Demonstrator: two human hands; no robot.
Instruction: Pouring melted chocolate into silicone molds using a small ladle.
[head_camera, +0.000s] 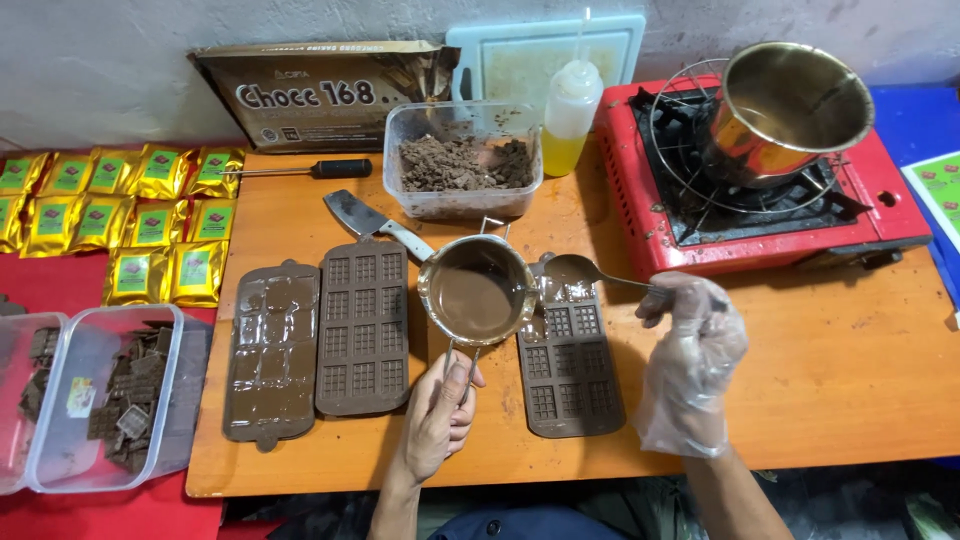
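Left hand (440, 415), bare, is closed around the wire handle of one small steel pot (478, 290) holding melted chocolate; the pot sits over the wooden table (830, 370), between the middle and right moulds. Right hand (690, 345), in a clear plastic glove, grips one metal spoon (580, 270) by its handle, with the chocolate-coated bowl held just above the top of the right mould (570, 375). Brown silicone bar moulds: three in all. The left mould (272, 350) looks filled and glossy; the middle mould (362, 328) and the right one show open cells, the right one partly smeared at its upper end. One clear tub of chocolate crumbs (463, 165) stands behind the pot, one squeeze bottle of yellow liquid (570, 115) beside it, and one white-handled knife (375, 225) in front of it. One red portable gas stove (760, 185) carries one large tilted steel pot (785, 110). Gold foil packets (130, 215) at far left: about eleven counted, some cut off by the frame edge. Two clear containers (90, 400) at lower left hold chocolate pieces.
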